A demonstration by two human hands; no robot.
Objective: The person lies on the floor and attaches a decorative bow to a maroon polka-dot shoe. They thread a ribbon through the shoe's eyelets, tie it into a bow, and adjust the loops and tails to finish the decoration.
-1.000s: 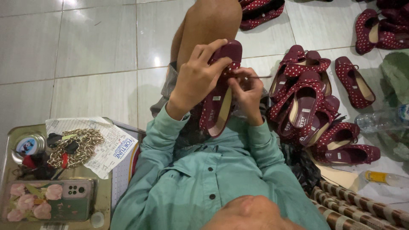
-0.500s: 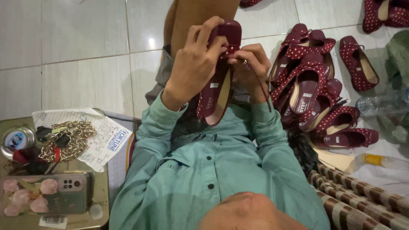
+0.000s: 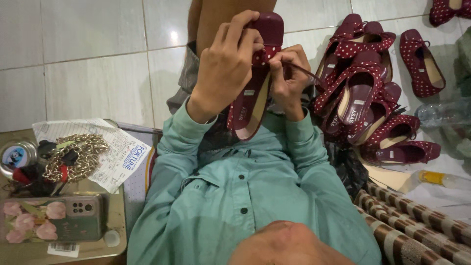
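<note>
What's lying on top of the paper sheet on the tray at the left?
A gold chain with dark keys and red bits lies on the paper sheet, covering its left part. What the tray carries beneath them cannot be seen.

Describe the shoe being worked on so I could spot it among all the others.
Start at the pile of maroon shoes on the tiled floor. Beside it, over the teal shirt, one maroon polka-dot shoe is raised. It alone is gripped by the left hand and right hand.

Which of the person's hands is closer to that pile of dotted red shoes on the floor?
Right. The right hand, pinching at the held shoe, is just beside the shoe pile; the left hand grips the shoe's far side.
</note>
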